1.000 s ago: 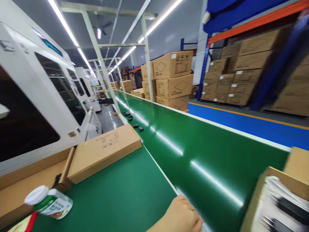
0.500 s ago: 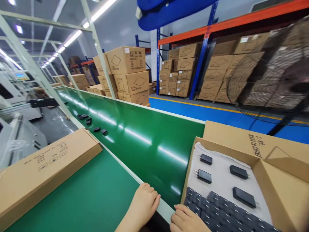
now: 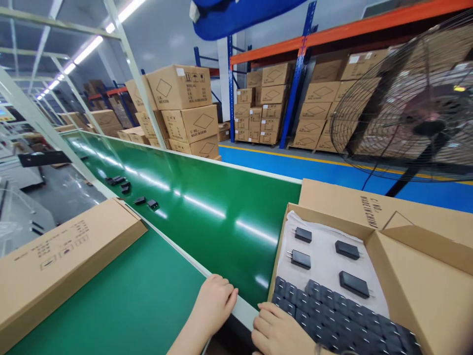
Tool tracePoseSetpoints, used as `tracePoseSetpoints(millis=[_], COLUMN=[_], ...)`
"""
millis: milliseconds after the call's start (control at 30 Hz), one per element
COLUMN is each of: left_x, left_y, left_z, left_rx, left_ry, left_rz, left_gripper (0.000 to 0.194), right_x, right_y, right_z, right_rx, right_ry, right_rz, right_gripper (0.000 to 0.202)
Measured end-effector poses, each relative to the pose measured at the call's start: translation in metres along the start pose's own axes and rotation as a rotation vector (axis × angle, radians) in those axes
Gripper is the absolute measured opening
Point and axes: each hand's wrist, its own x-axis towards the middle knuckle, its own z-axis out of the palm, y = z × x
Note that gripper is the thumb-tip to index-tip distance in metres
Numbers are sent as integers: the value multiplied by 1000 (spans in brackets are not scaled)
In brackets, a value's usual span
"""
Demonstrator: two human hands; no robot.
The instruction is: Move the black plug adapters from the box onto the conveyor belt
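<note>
My left hand (image 3: 215, 301) rests closed on the pale edge rail (image 3: 244, 306) of the green conveyor, fingers curled over it; nothing else shows in it. My right hand (image 3: 275, 329) lies with curled fingers at the same rail, beside the near left corner of an open cardboard box (image 3: 281, 246). Inside that box, rows of black adapters (image 3: 332, 315) stand packed at the near side. Four more lie apart on a white sheet (image 3: 321, 241), one of them a black adapter (image 3: 354, 284) at the right. Farther up the green belt (image 3: 207, 222), several small black adapters (image 3: 139, 200) lie loose.
A flat cardboard box (image 3: 70, 251) sits on the green tabletop (image 3: 121, 296) at the left. Stacked cartons (image 3: 190, 123) stand behind the conveyor. A large fan (image 3: 424, 123) is at the right, before shelving with more cartons. A white frame post (image 3: 136, 74) rises beside the belt.
The view has turned slightly right, so the boxes, belt and fan sit farther left. Both hands remain at the rail, with no visible change in what they touch.
</note>
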Motion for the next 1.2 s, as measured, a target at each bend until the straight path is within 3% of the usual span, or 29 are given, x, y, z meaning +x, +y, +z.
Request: tracePoseSetpoints(millis=[133, 200, 267, 333, 400, 467, 533, 633, 767, 867, 1067, 1200], left_x=[-2, -3, -5, -5, -5, -4, -4, -3, -4, -4, -4, -5], left_y=[1, 1, 1, 0, 0, 0, 1, 1, 2, 1, 2, 2], left_z=[1, 2, 3, 4, 4, 4, 4, 4, 4, 3, 4, 5], left_rx=[17, 22, 26, 28, 28, 25, 20, 15, 10, 11, -11, -27], left_ry=[12, 19, 19, 15, 5, 1, 6, 22, 23, 21, 19, 30], left_rz=[4, 4, 5, 10, 11, 5, 0, 0, 7, 8, 8, 2], left_gripper=[33, 33, 33, 33, 32, 32, 32, 33, 32, 32, 32, 33], right_x=[3, 9, 15, 17, 12, 0, -13, -29, -33, -32, -33, -42], right_y=[-4, -5, 1, 20, 53, 92, 127, 155, 157, 156, 163, 151], right_z=[1, -14, -43, -78, -108, -121, -118, -96, -72, -66, -84, -95], right_rx=[-9, 11, 62, 111, 75, -1, -49, -51, 9, 72, 213, 503], right_ry=[15, 113, 207, 174, 130, -25, -304, -416, -424, -417, -344, -236], right_rz=[0, -6, 38, 206, 384, 558, 732, 798, 776, 773, 826, 810], right_gripper=[35, 35, 27, 15, 23, 28, 29, 29, 31, 27, 27, 34])
